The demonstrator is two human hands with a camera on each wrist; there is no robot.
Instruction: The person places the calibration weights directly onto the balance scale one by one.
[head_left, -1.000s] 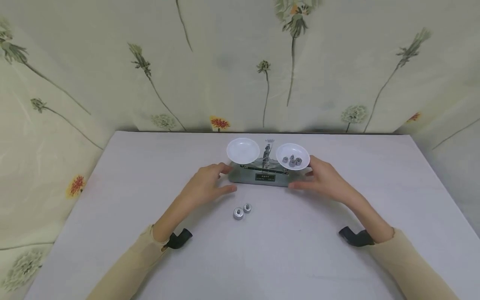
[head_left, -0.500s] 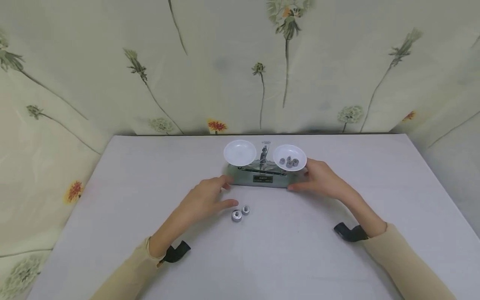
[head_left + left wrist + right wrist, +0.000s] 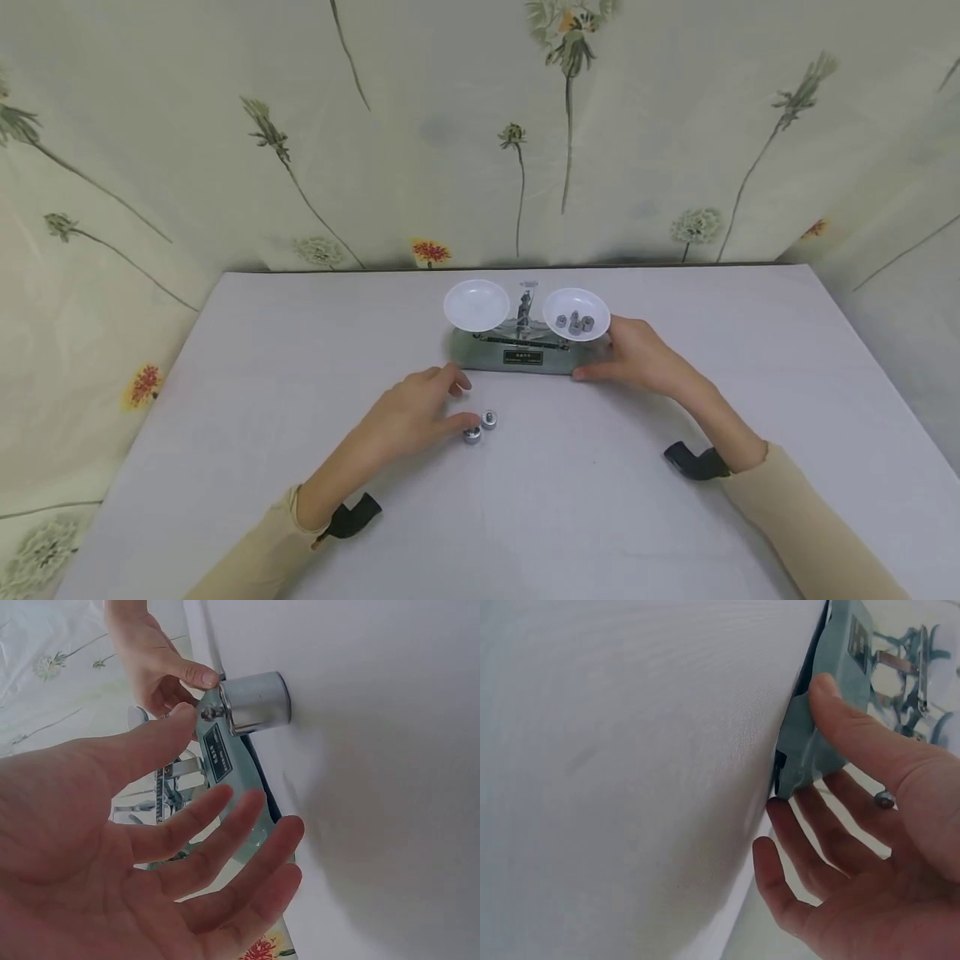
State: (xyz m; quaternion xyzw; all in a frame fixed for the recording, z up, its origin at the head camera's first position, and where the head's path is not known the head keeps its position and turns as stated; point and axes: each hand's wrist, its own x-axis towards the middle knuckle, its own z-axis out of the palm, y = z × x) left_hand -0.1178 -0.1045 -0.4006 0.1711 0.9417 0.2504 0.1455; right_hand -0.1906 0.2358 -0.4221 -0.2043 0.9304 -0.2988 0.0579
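A balance scale (image 3: 480, 354) with a grey-green base and two white pans stands toward the back of the table. My right hand (image 3: 641, 360) holds the base's right end, its thumb (image 3: 847, 724) on the front face and fingers bent behind. Several small metal weights (image 3: 575, 325) sit in the right pan; the left pan (image 3: 476, 305) holds nothing. In front of the scale, two knobbed metal weights (image 3: 489, 420) stand side by side on the table. My left hand (image 3: 412, 410) hovers there with loosely bent fingers, the thumb overlapping the nearer weight (image 3: 259, 701) in the head view.
A white cloth covers the table (image 3: 600, 517). Behind its far edge hangs a flower-printed curtain (image 3: 375, 183). Black wrist mounts (image 3: 697, 462) jut out from under both beige sleeves.
My left hand has come away from the scale's left end, moving down toward the two loose weights. My right hand has stayed at the right end of the base. The view has shifted slightly.
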